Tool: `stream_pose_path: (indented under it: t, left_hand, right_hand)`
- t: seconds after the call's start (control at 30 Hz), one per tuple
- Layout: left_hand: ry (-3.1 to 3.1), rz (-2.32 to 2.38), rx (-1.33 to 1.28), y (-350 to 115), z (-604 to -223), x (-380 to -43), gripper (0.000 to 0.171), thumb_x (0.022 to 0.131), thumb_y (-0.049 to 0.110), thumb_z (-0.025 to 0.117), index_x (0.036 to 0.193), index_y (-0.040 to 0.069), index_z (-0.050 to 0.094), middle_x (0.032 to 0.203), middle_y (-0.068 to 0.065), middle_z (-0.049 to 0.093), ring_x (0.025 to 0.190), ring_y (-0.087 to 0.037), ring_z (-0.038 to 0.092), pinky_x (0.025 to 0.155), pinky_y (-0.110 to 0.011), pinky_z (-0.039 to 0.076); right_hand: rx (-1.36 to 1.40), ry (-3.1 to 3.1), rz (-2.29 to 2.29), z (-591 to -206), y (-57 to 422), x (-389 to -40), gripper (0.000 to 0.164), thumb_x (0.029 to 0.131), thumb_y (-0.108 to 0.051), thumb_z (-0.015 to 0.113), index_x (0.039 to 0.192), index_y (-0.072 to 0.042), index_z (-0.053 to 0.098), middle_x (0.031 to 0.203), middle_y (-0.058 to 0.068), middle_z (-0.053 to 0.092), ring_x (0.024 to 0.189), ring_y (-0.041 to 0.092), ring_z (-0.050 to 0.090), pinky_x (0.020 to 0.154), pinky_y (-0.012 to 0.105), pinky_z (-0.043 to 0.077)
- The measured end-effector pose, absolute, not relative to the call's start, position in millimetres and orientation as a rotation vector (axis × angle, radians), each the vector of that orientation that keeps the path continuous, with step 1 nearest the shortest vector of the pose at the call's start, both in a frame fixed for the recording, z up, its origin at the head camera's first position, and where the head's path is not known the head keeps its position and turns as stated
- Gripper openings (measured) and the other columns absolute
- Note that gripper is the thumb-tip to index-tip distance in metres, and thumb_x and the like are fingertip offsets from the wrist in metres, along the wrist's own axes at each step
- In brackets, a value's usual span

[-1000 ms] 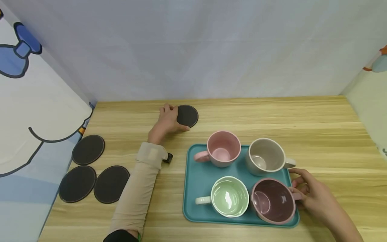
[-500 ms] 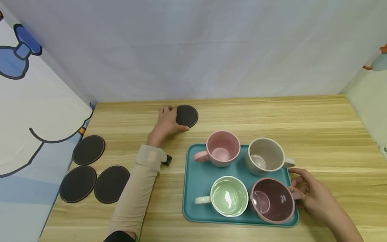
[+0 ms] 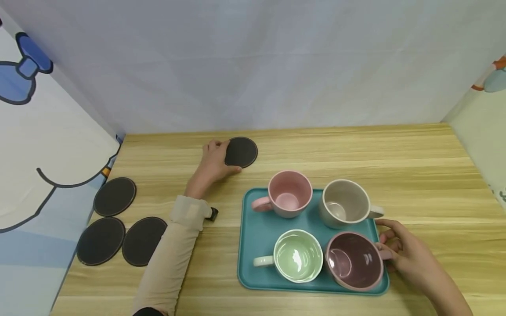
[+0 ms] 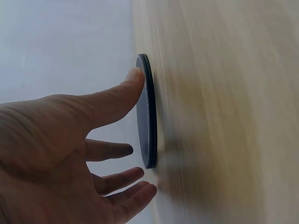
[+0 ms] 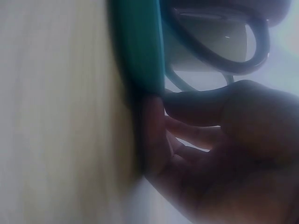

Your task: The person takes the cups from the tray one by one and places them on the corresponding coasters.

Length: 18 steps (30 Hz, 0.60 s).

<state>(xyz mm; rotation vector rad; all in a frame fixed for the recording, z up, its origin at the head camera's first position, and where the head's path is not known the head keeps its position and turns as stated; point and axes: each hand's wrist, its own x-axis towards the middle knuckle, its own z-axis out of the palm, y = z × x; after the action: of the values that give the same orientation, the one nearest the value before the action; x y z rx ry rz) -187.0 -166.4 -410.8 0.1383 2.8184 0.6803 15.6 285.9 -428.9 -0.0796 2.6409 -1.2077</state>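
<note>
A round black coaster (image 3: 241, 152) lies at the back of the wooden table. My left hand (image 3: 213, 164) is at its left side, thumb and fingers spread around the edge. In the left wrist view the thumb overlaps the coaster (image 4: 144, 112); the other fingers are loosely bent and hold nothing. At the right, my right hand (image 3: 413, 254) grips the right rim of a teal tray (image 3: 257, 228), thumb above and a finger against its underside. On the tray stand a pink mug (image 3: 290, 193), a beige mug (image 3: 344, 204), a green mug (image 3: 298, 256) and a mauve mug (image 3: 354, 261).
Several more black coasters lie at the left, including the upper one (image 3: 114, 196), the lower left one (image 3: 100, 241) and the lower right one (image 3: 144, 241). A pale cloth wall (image 3: 276, 66) rises behind the table (image 3: 356, 149), with printed cloths at both sides.
My left hand has drawn a little left and toward me, so more of the coaster shows. My right hand stays at the tray. The head view has shifted slightly.
</note>
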Motion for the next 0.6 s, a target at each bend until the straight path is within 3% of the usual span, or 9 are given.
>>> stream_pose_path:
  t: [0.33,0.6]
  left_hand:
    - [2.896,0.577,0.172,-181,-397,-150,0.070,0.096,0.029,0.077,0.153,0.001,0.049,0.154,-0.031,0.042,0.141,-0.051,0.038,0.116,-0.060,0.039]
    - [2.917,0.575,0.175,-192,-393,-111,0.060,0.099,0.026,0.073,0.147,-0.004,0.054,0.145,-0.034,0.050,0.131,-0.055,0.048,0.108,-0.064,0.045]
  right_hand:
    - [-0.063,2.619,-1.206,-426,286,16,0.061,0.094,-0.003,0.073,0.150,-0.002,0.046,0.111,0.017,0.061,0.073,0.001,0.059,0.056,0.027,0.057]
    - [-0.059,2.625,-1.194,-424,286,17,0.061,0.094,-0.004,0.074,0.149,-0.001,0.047,0.111,0.017,0.061,0.073,0.001,0.059,0.057,0.027,0.057]
